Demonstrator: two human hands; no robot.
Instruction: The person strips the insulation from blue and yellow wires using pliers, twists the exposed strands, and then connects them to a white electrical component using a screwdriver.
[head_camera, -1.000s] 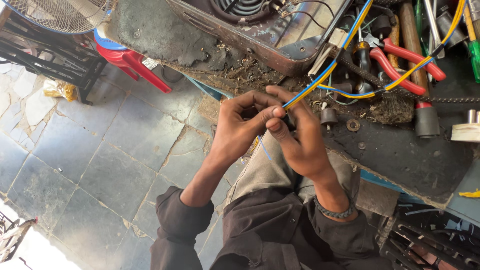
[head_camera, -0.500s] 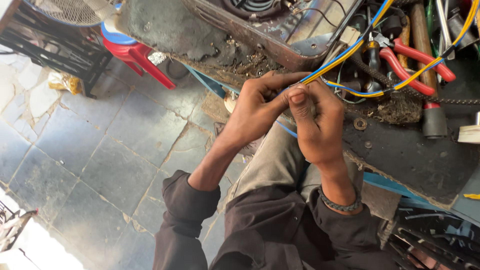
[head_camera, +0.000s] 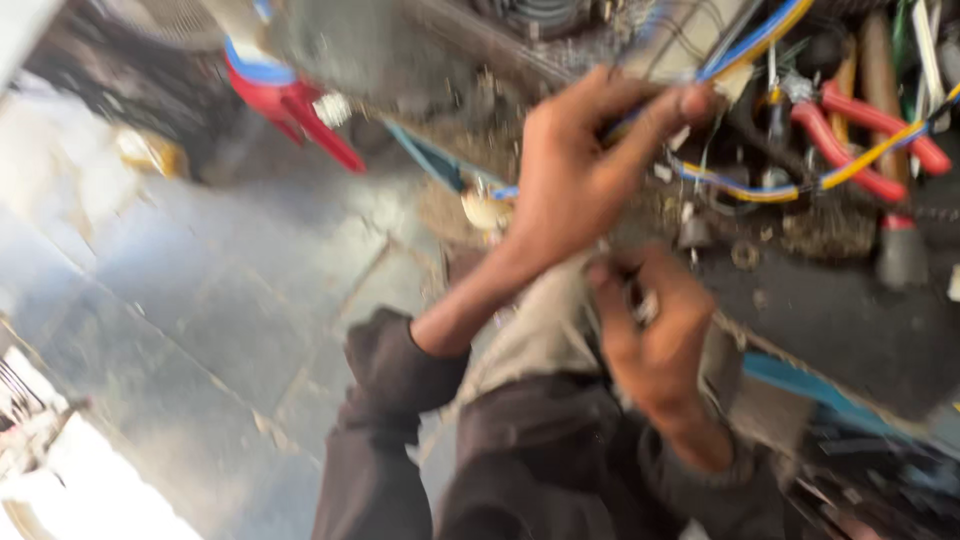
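The frame is blurred by motion. My left hand is raised over the dirty workbench, its fingers pinched on a blue and yellow wire that runs up to the right. My right hand sits lower, near my lap, curled around a small dark object I cannot make out. The two hands are apart.
Red-handled pliers lie on the bench among more wires, nuts and grit. A red plastic stool stands on the grey tiled floor at upper left. A grey metal housing sits at the bench's far edge.
The hands, joined on the wire before, have separated: my right hand dropped toward my lap while my left stayed up on the wire. The view has shifted and blurred.
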